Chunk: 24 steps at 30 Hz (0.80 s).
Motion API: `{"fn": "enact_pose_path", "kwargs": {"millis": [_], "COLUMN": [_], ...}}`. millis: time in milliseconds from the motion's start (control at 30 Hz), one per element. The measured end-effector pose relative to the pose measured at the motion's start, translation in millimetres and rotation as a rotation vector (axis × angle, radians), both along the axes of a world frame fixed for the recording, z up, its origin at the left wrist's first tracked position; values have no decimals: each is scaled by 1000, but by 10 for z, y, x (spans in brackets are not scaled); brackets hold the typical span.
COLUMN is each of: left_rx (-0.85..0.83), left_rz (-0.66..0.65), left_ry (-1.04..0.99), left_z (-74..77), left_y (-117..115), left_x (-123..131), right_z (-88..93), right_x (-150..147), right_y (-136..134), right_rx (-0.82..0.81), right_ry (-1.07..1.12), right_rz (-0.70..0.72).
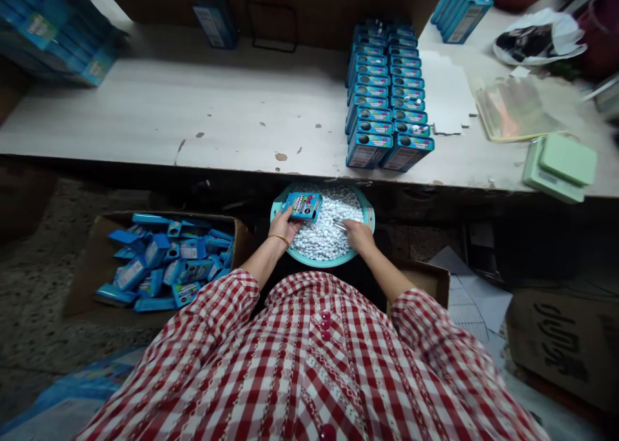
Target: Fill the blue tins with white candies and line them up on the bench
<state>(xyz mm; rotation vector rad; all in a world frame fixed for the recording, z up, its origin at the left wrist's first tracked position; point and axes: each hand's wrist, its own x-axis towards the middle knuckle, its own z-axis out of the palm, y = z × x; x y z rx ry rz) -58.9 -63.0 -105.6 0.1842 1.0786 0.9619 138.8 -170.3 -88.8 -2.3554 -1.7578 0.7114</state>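
Observation:
A turquoise basin (330,261) full of small white candies (319,241) rests at my lap, below the table edge. Over its left part, my left hand (285,226) holds a small blue candy box (305,206) with its printed face up. At the basin's right side, my right hand (358,236) is closed around a small metal scoop (340,224), whose end is among the candies. The scoop's handle is hidden in that hand.
A cardboard box (239,242) of blue boxes stands on the floor at left. On the white table (232,118) are two rows of upright blue boxes (370,141), a green scale (561,164) and stacked blue packs (62,35).

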Motion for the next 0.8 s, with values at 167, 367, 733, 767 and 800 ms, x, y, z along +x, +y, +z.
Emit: {"fn": "enact_pose_path", "kwargs": {"millis": [167,367,733,767,800], "left_rx": [-136,-138,-125,-122,-117], "left_rz": [-10,30,73,79,78], "left_ry": [-50,-100,-118,-119,-119], "left_z": [95,212,248,246,244], "left_y": [22,34,-39,-47,-56], "left_x": [-4,-183,-58,-50,-43], "right_z": [-284,-216,1006,1101,1189], "right_x": [-62,187,13,-57,-135], "right_y": [143,84,201,242,284], "right_rx": [94,203,78,34,-11], "right_ry": [169,431,-2,-87,-161], "right_rz": [-73,-154,136,163,194]}}
